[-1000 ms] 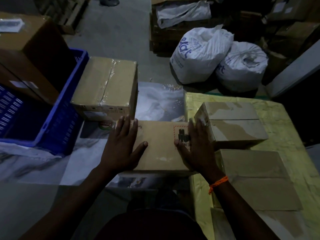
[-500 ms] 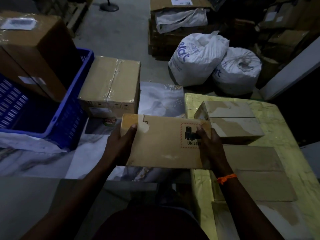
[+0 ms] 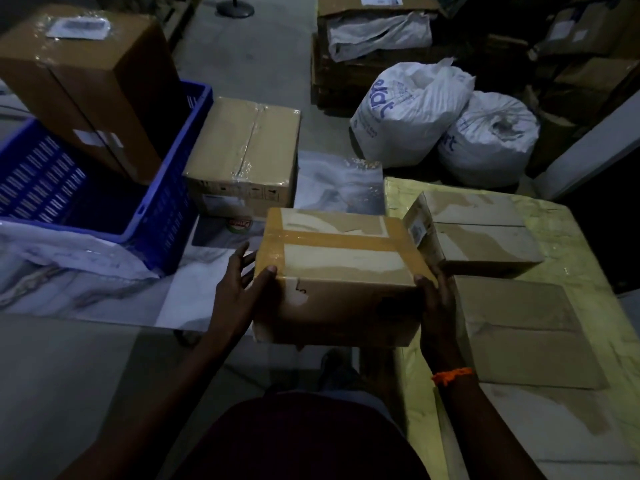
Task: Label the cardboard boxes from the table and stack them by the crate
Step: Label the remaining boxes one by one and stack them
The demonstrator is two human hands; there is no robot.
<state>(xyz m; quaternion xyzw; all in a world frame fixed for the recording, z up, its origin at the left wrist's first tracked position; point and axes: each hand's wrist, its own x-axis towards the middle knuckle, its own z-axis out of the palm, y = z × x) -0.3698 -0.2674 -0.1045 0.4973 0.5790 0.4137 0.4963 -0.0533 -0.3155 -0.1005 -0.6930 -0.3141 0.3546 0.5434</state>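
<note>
I hold a taped cardboard box (image 3: 337,271) in the air between both hands, its taped top facing up. My left hand (image 3: 239,289) grips its left end, thumb on the top edge. My right hand (image 3: 434,299) grips its right end, thumb on the front corner. Two more cardboard boxes lie on the yellow-covered table (image 3: 568,237): a small one (image 3: 478,233) at the back and a flat one (image 3: 519,327) nearer me. The blue crate (image 3: 166,188) stands at the left. Beside it on the floor sits a taped box (image 3: 246,150).
A tall brown box (image 3: 86,84) stands in the blue crate. Two white sacks (image 3: 408,112) lie on the floor behind the table. More cartons and a pallet fill the dark background. A white sheet (image 3: 52,251) lies under the crate.
The box has been lifted off the surface and turned over toward me, so its taped face now points up. Both hands moved from lying on top to gripping its ends.
</note>
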